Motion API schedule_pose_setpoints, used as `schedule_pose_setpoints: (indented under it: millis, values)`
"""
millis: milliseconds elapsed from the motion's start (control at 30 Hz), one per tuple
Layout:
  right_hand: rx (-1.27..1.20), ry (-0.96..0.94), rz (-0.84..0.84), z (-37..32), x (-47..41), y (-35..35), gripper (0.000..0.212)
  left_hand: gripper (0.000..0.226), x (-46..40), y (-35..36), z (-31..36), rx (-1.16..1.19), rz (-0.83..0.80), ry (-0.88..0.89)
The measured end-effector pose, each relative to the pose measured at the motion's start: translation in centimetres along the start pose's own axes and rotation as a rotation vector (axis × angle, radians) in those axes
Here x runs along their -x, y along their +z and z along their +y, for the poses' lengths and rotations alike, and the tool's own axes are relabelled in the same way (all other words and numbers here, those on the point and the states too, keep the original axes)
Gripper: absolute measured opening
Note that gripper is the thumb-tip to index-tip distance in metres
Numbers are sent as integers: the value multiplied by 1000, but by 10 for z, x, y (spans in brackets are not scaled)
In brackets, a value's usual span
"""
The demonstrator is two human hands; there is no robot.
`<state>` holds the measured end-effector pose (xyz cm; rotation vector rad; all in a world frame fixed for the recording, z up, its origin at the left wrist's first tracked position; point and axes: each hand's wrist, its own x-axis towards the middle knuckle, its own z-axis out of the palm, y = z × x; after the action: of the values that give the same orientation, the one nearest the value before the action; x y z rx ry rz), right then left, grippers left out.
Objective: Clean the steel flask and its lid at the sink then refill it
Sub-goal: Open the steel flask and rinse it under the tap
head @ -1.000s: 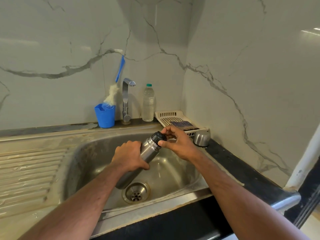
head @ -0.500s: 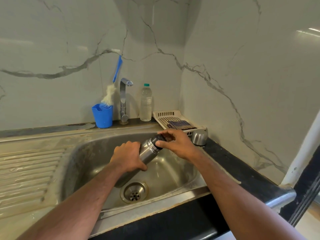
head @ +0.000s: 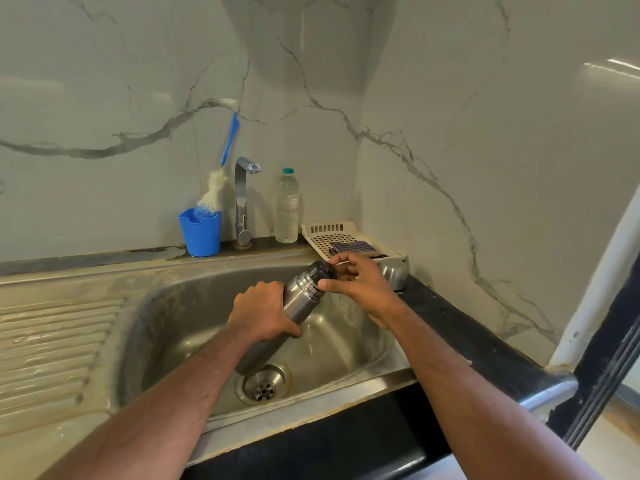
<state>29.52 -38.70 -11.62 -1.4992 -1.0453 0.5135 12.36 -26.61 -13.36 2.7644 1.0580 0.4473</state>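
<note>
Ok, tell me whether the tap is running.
Off: no stream falls from the tap spout, and nothing splashes in the sink basin.

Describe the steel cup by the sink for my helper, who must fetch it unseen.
Start at the sink, then follow its right rim to the back corner. There a white basket sits, and against its near end stands the steel cup, upside down: the only shiny domed metal piece on the black counter.
</note>
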Motion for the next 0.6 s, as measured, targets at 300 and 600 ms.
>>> schedule_pose_setpoints:
  millis: [300,600]
  values:
    - [-23,-85,381,-4,20,-37,38,70,2,9,16,115,-11,-17]
    - [597,121,504,-2,49,-77,44,76,8,7,15,90,-5,-12]
